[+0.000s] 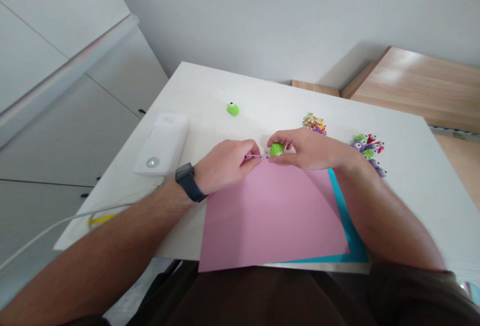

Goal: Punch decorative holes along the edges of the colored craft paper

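A pink sheet of paper (277, 211) lies in front of me, its far edge between my hands. My left hand (234, 163), with a dark watch on the wrist, pinches the left part of that edge between thumb and fingers. My right hand (305, 148) is closed around a small bright green piece (277, 149) at the same edge; its exact kind I cannot make out. Two tiny blue marks or bits (264, 157) show along the edge between the hands. Another green piece (233, 109), with a googly eye on it, sits farther back on the table.
A blue sheet (348, 226) lies under the pink one. Behind my right hand is a heap of tiny colourful bits (315, 122). Several green, purple and red eyed pieces (369, 151) cluster to the right. A white device (163, 143) with a cable (101, 210) stands left on the white table (210, 91).
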A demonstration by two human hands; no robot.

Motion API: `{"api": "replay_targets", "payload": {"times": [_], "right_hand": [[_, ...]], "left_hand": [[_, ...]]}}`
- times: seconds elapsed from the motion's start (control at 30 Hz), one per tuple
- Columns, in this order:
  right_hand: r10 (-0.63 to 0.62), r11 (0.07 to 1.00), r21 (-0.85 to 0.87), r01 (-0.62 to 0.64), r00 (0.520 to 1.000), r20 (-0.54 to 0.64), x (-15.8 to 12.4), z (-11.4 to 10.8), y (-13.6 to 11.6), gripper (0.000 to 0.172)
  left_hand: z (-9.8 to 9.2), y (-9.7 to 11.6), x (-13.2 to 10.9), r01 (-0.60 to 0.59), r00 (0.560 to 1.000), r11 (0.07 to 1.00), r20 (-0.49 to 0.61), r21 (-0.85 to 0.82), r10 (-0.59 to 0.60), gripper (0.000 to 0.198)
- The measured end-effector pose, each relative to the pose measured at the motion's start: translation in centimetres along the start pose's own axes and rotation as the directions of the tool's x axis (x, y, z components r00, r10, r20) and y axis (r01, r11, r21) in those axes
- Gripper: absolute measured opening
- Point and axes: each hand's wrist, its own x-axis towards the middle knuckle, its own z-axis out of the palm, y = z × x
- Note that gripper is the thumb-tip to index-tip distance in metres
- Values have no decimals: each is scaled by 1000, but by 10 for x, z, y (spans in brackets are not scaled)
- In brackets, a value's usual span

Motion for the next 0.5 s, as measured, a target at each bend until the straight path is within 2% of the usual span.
{"api": "replay_targets", "payload": {"times": [0.5], "right_hand": [[-3,999,50,2,1000,20,4,9,-7,29]], "left_hand": [[-2,2,0,19,999,1000,-37,-8,-19,19]]}}
